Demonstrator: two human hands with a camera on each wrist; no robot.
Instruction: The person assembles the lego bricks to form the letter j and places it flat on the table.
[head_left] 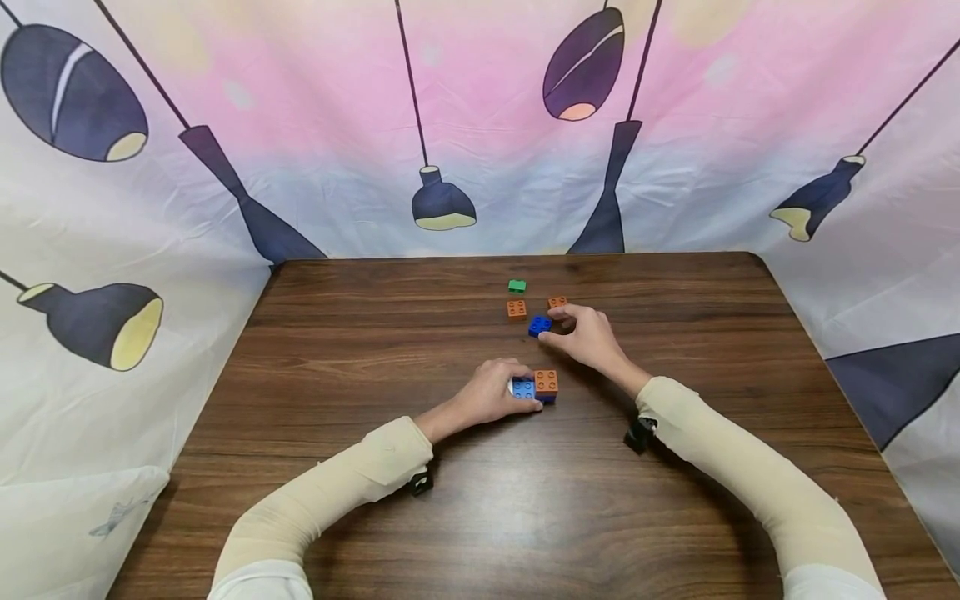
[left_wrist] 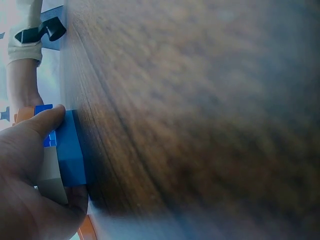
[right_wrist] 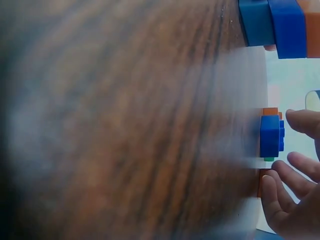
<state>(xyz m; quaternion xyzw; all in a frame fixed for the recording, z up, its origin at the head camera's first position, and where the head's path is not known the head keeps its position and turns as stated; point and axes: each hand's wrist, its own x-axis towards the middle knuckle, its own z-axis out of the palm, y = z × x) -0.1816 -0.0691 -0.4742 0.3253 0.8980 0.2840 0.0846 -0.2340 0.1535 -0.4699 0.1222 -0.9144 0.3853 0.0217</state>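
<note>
My left hand grips a small stack of toy building bricks, thumb on the near side and fingers on the far side. An orange brick tops its right end, over a dark blue brick. A light blue brick shows beside it, and the left wrist view adds a whitish brick and a blue base brick. Farther back, my right hand spreads thumb and fingers around a loose blue brick, with gaps visible in the right wrist view. Its fingertips are close to an orange brick.
Another orange brick lies left of the loose blue one, with a green brick behind it. All are on a dark wooden table. A printed cloth hangs along the table's back and sides.
</note>
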